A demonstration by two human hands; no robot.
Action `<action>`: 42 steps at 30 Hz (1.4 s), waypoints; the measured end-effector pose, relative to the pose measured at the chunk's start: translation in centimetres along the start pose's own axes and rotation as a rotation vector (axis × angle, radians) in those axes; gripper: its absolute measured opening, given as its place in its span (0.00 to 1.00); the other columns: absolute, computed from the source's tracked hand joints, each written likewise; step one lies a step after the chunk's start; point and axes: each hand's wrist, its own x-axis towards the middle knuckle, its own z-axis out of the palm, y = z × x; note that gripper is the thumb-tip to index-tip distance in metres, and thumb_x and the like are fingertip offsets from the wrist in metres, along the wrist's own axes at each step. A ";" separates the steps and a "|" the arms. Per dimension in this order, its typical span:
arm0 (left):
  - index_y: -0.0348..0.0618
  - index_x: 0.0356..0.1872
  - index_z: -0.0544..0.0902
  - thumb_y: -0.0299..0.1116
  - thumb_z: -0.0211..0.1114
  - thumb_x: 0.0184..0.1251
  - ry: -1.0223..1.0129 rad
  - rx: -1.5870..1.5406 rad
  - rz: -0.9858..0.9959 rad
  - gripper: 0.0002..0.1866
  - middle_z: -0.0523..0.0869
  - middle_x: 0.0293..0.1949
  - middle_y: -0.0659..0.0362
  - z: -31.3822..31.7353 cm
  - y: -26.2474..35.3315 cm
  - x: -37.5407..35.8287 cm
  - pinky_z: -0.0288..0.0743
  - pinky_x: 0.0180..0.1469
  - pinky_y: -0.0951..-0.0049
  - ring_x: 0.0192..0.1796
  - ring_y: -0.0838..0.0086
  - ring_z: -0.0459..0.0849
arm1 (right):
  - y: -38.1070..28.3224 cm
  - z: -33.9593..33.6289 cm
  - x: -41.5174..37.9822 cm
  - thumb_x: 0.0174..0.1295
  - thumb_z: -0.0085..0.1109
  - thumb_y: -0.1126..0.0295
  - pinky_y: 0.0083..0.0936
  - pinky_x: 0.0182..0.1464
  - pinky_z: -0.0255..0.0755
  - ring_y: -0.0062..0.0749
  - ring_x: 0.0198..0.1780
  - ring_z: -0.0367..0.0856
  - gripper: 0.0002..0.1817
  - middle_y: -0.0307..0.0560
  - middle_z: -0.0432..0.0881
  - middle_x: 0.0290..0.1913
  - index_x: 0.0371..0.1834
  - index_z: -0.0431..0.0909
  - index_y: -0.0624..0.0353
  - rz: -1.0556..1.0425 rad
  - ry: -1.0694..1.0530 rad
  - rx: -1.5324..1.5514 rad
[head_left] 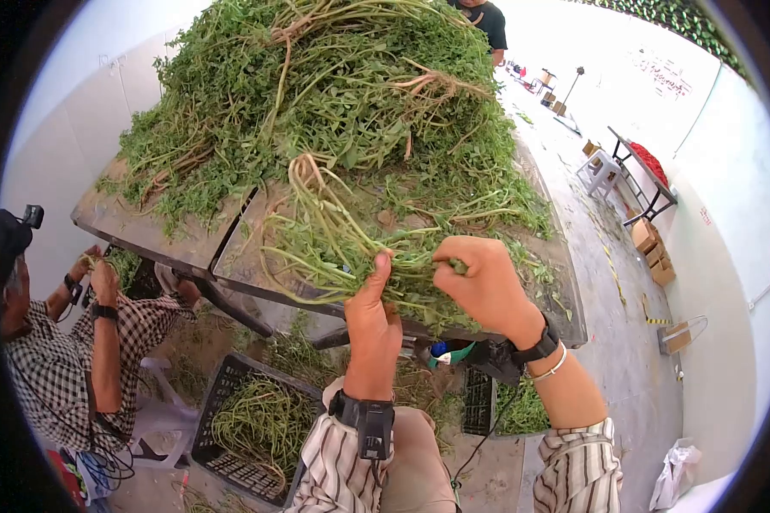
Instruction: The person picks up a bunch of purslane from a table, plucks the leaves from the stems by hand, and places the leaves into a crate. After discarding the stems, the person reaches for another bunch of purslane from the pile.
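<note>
- I take the table [565,299] as my landmark: a big heap of leafy greens [334,94] covers most of its top.
- At the table's near edge, my left hand [373,318] stands upright, thumb pressed against a bunch of green stems [351,248]; I cannot tell how its other fingers sit behind the stems.
- My right hand [486,284], also at the near edge, is curled into a fist, pinching sprigs of the same bunch.
- The bunch trails from the heap down over the near edge, between both hands.
- Below the table stands a black crate [222,427] with stems inside.
- Left of the table sits a person in a checked shirt [51,368], hands raised with some greens.
</note>
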 end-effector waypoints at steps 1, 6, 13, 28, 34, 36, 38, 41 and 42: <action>0.44 0.42 0.83 0.44 0.65 0.59 -0.005 0.001 0.002 0.16 0.79 0.39 0.70 0.2 0.1 -0.2 0.51 0.22 0.82 0.21 0.91 0.59 | 0.2 -0.1 0.1 0.46 0.57 0.74 0.29 0.27 0.66 0.39 0.22 0.72 0.04 0.50 0.75 0.22 0.26 0.75 0.62 0.069 0.013 0.109; 0.44 0.38 0.82 0.44 0.64 0.61 -0.043 -0.058 -0.006 0.14 0.78 0.37 0.70 0.1 0.0 -0.2 0.65 0.29 0.78 0.36 0.85 0.72 | 2.0 -0.5 0.3 0.49 0.55 0.74 0.21 0.25 0.62 0.20 0.24 0.70 0.03 0.39 0.76 0.21 0.25 0.77 0.61 0.308 0.063 0.435; 0.43 0.40 0.80 0.42 0.62 0.63 -0.117 -0.235 0.019 0.14 0.77 0.41 0.64 -0.6 0.8 0.0 0.73 0.43 0.71 0.42 0.78 0.76 | 2.2 -3.1 -0.1 0.54 0.52 0.68 0.12 0.20 0.55 0.11 0.30 0.64 0.05 0.30 0.76 0.29 0.30 0.77 0.55 0.648 0.136 0.775; 0.47 0.39 0.79 0.42 0.61 0.63 -0.116 -0.141 0.007 0.11 0.81 0.38 0.63 -0.6 0.3 -0.1 0.78 0.42 0.69 0.41 0.74 0.80 | -0.2 -1.8 -1.8 0.52 0.58 0.68 0.32 0.32 0.70 0.41 0.29 0.75 0.11 0.47 0.75 0.30 0.37 0.77 0.61 -0.007 -0.058 -0.020; 0.47 0.39 0.79 0.42 0.61 0.63 -0.093 -0.114 0.004 0.11 0.80 0.39 0.63 -0.5 0.5 -0.2 0.77 0.43 0.69 0.41 0.74 0.80 | 0.6 -0.5 -2.3 0.50 0.60 0.68 0.36 0.33 0.70 0.47 0.32 0.76 0.10 0.49 0.75 0.30 0.35 0.78 0.60 0.002 -0.130 -0.144; 0.47 0.39 0.79 0.42 0.61 0.63 -0.077 -0.093 0.003 0.11 0.80 0.39 0.63 -0.6 0.3 -0.3 0.77 0.43 0.69 0.41 0.74 0.80 | 0.7 -0.3 -2.3 0.50 0.60 0.69 0.36 0.33 0.70 0.47 0.32 0.76 0.10 0.49 0.75 0.31 0.35 0.78 0.60 -0.012 -0.153 -0.132; 0.46 0.39 0.79 0.42 0.61 0.63 -0.098 -0.108 -0.001 0.11 0.80 0.39 0.63 -0.3 0.7 -0.7 0.77 0.43 0.69 0.42 0.74 0.80 | 0.8 -0.2 -2.2 0.49 0.60 0.72 0.36 0.32 0.68 0.48 0.30 0.74 0.11 0.51 0.73 0.29 0.36 0.77 0.62 -0.004 -0.132 -0.058; 0.46 0.39 0.79 0.41 0.61 0.63 -0.139 -0.146 -0.018 0.11 0.80 0.40 0.63 -0.3 0.8 -0.7 0.77 0.43 0.68 0.42 0.73 0.80 | 0.6 0.3 -2.4 0.48 0.60 0.73 0.36 0.32 0.68 0.49 0.30 0.74 0.10 0.52 0.73 0.29 0.35 0.77 0.63 -0.002 -0.110 -0.040; 0.46 0.39 0.79 0.41 0.61 0.63 -0.162 -0.171 -0.030 0.11 0.80 0.40 0.63 -0.3 0.7 -0.7 0.77 0.44 0.68 0.42 0.73 0.80 | 0.6 0.4 -2.4 0.48 0.60 0.73 0.36 0.32 0.68 0.49 0.30 0.74 0.10 0.52 0.73 0.29 0.35 0.77 0.63 -0.003 -0.109 -0.039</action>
